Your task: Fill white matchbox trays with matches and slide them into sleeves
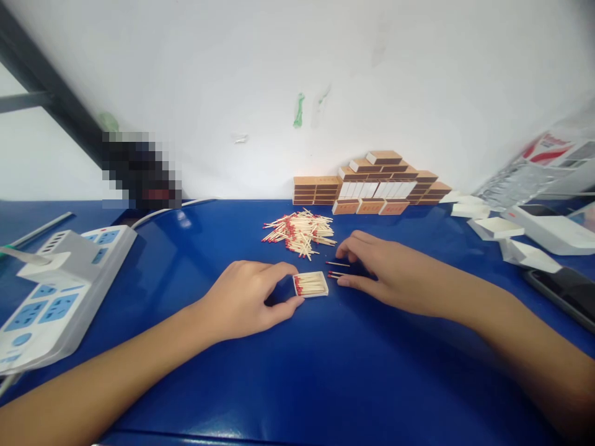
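Between thumb and forefinger, my left hand point(253, 294) grips the left end of a small white matchbox tray point(325, 293). Inside the tray lies a layer of red-headed matches point(310, 285). To the right of it, my right hand point(381, 263) is low over the blue table, thumb and fingers apart. A loose match point(338, 264) lies between its thumb and fingers. Close to the thumb are a couple more matches point(335, 274), their right ends partly covered; whether the thumb touches them I cannot tell. Beyond both hands is a heaped pile of matches point(301, 232).
Stacked matchboxes point(316, 189) stand against the white wall point(209, 93). A power strip point(93, 297) with a plugged-in adapter is at left. White paper pieces point(495, 228), a white box point(553, 230), a dark phone point(564, 291) and a plastic bottle point(525, 167) are at right.
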The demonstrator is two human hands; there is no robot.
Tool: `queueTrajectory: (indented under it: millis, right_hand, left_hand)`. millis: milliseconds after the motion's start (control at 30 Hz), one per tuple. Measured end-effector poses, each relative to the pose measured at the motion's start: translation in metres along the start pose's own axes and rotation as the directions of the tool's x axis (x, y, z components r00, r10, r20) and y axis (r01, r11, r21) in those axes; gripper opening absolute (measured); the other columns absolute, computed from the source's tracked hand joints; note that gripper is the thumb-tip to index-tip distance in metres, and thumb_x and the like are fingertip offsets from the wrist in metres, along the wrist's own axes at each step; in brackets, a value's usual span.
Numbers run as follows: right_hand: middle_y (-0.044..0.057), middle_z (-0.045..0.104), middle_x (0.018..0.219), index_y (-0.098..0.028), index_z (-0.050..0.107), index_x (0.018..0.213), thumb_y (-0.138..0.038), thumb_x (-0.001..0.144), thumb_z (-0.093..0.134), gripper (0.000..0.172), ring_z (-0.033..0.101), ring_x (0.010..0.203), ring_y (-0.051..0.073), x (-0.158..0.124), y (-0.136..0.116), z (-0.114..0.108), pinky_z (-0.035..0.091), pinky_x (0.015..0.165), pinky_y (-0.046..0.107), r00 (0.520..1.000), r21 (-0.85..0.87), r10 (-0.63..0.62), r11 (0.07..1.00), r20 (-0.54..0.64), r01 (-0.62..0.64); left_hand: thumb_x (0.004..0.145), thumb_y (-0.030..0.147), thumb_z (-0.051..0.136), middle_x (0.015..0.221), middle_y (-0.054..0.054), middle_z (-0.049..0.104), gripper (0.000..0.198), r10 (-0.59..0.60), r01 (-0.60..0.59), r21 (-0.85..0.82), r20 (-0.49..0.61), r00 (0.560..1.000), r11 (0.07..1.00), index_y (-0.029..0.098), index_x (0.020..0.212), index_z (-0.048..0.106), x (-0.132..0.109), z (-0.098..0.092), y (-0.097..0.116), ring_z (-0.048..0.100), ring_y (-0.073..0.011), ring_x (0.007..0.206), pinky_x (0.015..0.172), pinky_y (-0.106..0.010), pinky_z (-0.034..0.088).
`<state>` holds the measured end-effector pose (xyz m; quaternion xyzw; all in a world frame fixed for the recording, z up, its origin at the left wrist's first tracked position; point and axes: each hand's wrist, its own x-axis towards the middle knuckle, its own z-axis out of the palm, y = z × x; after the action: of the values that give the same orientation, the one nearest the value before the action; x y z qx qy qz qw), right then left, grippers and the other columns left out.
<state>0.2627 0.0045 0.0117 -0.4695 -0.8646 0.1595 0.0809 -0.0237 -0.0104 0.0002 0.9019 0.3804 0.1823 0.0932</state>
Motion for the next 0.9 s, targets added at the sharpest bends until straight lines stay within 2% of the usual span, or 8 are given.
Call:
queueTrajectory:
  millis: [67,167,333,667,900]
  right_hand:
    - [0.006,0.064,0.106,-0.022,0.061,0.102,-0.043,0.102,0.053,0.022,0.062,0.081,0.019,0.001,0.0,0.002,0.046,0.073,0.035,1.0,0.011,0.007,1.0,0.013,-0.007]
    - [0.007,0.064,0.101,-0.022,0.06,0.093,-0.041,0.105,0.046,0.027,0.061,0.078,0.019,0.004,0.0,0.005,0.045,0.07,0.034,0.999,0.003,0.023,1.0,0.03,-0.023]
    - [0.007,0.063,0.098,-0.021,0.058,0.091,-0.037,0.107,0.043,0.027,0.06,0.073,0.019,0.007,-0.003,0.009,0.044,0.066,0.032,0.998,-0.048,0.054,0.998,0.035,-0.052]
    - [0.009,0.061,0.097,-0.019,0.056,0.09,-0.028,0.106,0.04,0.024,0.057,0.064,0.016,0.007,-0.014,0.009,0.039,0.057,0.03,1.0,-0.181,0.009,0.983,0.009,-0.007]
    - [0.007,0.061,0.095,-0.02,0.054,0.089,-0.034,0.107,0.039,0.027,0.056,0.065,0.016,0.006,-0.014,0.004,0.038,0.058,0.03,0.998,-0.118,-0.021,0.993,-0.055,0.015]
  left_hand:
    - [0.093,0.038,0.066,0.059,0.008,0.052,0.026,0.003,-0.003,0.002,0.001,1.0,1.0,0.021,0.112,0.069,0.0,0.0,0.0,0.049,-0.0094,0.05,0.054,-0.024,0.035]
    - [0.093,0.037,0.065,0.058,0.008,0.052,0.025,0.004,-0.004,0.006,0.01,1.0,1.0,0.022,0.111,0.069,0.001,-0.001,0.001,0.049,-0.0093,0.05,0.053,-0.023,0.035]
    - [0.092,0.037,0.066,0.059,0.007,0.053,0.025,0.006,-0.006,0.007,0.013,1.0,1.0,0.021,0.112,0.069,0.0,-0.001,0.001,0.05,-0.0095,0.051,0.054,-0.023,0.035]
    - [0.093,0.038,0.065,0.059,0.008,0.052,0.026,-0.002,0.002,0.01,0.019,1.0,1.0,0.022,0.112,0.069,0.001,-0.001,0.0,0.05,-0.0095,0.051,0.053,-0.024,0.035]
    - [0.092,0.04,0.066,0.059,0.008,0.053,0.027,0.001,-0.001,0.016,0.004,1.0,1.0,0.022,0.112,0.069,-0.001,0.001,-0.001,0.05,-0.0096,0.051,0.054,-0.024,0.035]
